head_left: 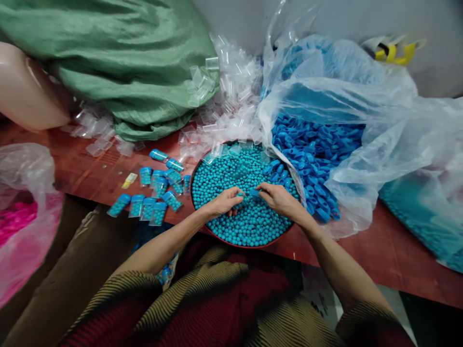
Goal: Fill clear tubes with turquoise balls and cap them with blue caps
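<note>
Over a round red-rimmed tray (249,246) full of turquoise beads (249,226), both my hands work close together. My left hand (227,201) is closed in a pinch on what looks like a small clear container, mostly hidden by the fingers. Between the fingertips of my right hand (278,197) is a blue cap (254,193), held just right of the left fingertips. Several more blue caps (279,174) lie on the beads at the tray's right side. A few clear containers (231,150) rest at its back edge.
Left of the tray lie several bead-filled containers with blue caps (158,213). Behind are piled empty clear containers (231,106) and a green sack (144,72). A plastic bag (390,115) spills blue caps at the right. Another bag (415,217) holds beads. The red table's front edge (361,270) is near me.
</note>
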Motion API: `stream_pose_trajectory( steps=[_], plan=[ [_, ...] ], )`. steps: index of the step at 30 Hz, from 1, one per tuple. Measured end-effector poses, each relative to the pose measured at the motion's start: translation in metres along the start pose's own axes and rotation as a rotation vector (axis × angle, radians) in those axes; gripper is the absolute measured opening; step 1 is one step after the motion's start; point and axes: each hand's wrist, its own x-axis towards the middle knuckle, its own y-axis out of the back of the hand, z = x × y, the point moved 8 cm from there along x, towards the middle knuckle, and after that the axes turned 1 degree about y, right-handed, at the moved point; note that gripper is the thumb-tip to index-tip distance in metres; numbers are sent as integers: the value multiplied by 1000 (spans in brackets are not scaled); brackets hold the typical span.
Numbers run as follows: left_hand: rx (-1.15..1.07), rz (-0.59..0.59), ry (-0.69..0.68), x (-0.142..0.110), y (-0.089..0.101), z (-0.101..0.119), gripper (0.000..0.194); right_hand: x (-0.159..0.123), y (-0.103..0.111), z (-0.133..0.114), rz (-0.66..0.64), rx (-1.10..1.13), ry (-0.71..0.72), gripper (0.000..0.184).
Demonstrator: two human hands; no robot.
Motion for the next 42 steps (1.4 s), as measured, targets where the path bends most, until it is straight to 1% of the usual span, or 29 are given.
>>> stream_pose_trajectory(
  steps=[2,3,4,6,7,9,11,13,15,18,20,22,24,26,28,29,31,33,34,35,38,39,40,42],
  plan=[
    [32,17,-15,-1,0,3,27,-2,7,0,150,91,-44,16],
    [34,19,-28,-2,-1,5,27,-2,5,0,191,177,-69,17],
    [22,18,-46,-3,-1,8,28,-3,-1,2,200,280,-98,18],
    [-34,7,-85,-5,-4,11,34,-3,-17,5,174,483,-162,23],
    [-65,4,-101,-7,-5,12,39,-3,-23,7,163,557,-189,26],
    [-105,13,-120,-9,-7,12,52,-4,-29,9,167,625,-215,28],
    [-106,45,-131,-11,-7,12,62,-5,-27,10,188,608,-207,27],
    [-96,82,-146,-13,-8,14,63,-7,-21,8,213,549,-166,23],
    [-90,105,-156,-15,-9,16,56,-8,-16,2,212,475,-92,21],
    [-79,141,-163,-16,-10,17,41,-10,-13,-11,166,364,57,18],
    [-66,177,-174,-15,-10,17,35,-12,-12,-19,156,296,144,18],
    [-62,219,-193,-15,-8,17,32,-13,-10,-23,157,260,194,18],
    [-76,246,-199,-15,-5,17,31,-13,-8,-22,130,277,198,17],
    [-85,214,-181,-15,-3,17,33,-12,-8,-17,52,371,164,21],
    [-75,123,-159,-15,-4,18,36,-10,-9,-9,-29,529,86,24],
    [-63,80,-155,-16,-5,19,38,-8,-10,-4,-44,619,38,26],
    [-34,42,-157,-18,-5,22,39,-4,-11,5,-15,776,-52,35],
    [-5,58,-160,-20,-5,23,41,1,-13,10,43,849,-95,53],
    [9,74,-166,-21,-5,24,43,2,-14,10,70,839,-100,59],
    [20,94,-178,-21,-6,25,45,3,-15,7,89,789,-94,59],
    [23,178,-220,-24,-7,28,53,0,-16,-10,116,485,-11,47],
    [9,198,-227,-24,-8,28,53,-2,-17,-19,110,376,36,48],
    [-9,210,-234,-25,-9,29,53,-5,-20,-27,97,278,84,52],
    [-47,217,-246,-26,-10,33,52,-12,-25,-40,88,121,153,73]
  ],
)
